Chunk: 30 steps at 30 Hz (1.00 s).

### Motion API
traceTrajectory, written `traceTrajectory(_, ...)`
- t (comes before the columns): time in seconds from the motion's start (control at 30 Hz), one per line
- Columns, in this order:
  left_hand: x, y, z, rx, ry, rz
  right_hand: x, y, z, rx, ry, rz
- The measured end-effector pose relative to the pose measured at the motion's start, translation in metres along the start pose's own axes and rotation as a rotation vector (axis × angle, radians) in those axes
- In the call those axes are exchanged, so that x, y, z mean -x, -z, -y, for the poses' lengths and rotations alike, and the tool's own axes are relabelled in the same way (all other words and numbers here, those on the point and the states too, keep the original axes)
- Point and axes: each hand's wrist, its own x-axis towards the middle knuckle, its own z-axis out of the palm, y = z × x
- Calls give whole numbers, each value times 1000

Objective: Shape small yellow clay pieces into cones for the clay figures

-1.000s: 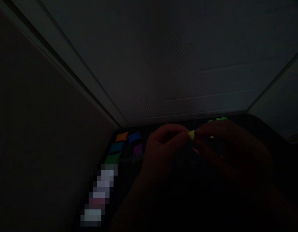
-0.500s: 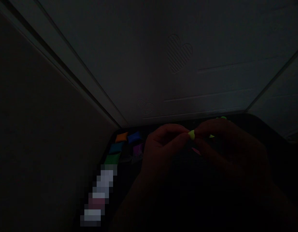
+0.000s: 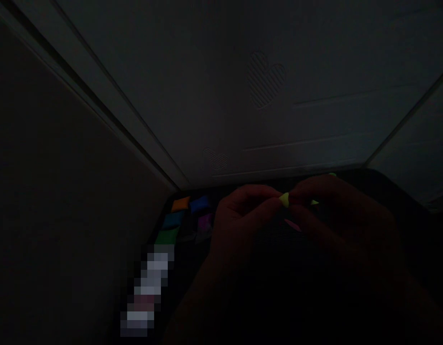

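A small yellow piece of modelling clay, roughly cone-shaped, is pinched between the fingertips of both hands above the dark table. My left hand grips its left side with thumb and forefinger. From the other side, my right hand closes thumb and forefinger on it. Below the fingers lies a flat pink piece. Another small yellow piece shows through the gap between my right thumb and forefinger. Just past the right knuckles, a bright green piece is mostly hidden.
Soft packets lie at the table's left: orange, blue, teal, purple and green. A blurred-out pale object is nearer. A pale panel with embossed hearts stands behind the table. The light is very dim.
Both hands keep their pinch on the yellow clay. My right hand has shifted very slightly, and a little more of the pink piece shows beneath it.
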Motion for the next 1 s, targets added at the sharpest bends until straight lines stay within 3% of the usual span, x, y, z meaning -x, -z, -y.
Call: traceTrajectory(1.0, -1, 3, 0, 15, 5, 66, 0, 0, -2, 20, 4, 6)
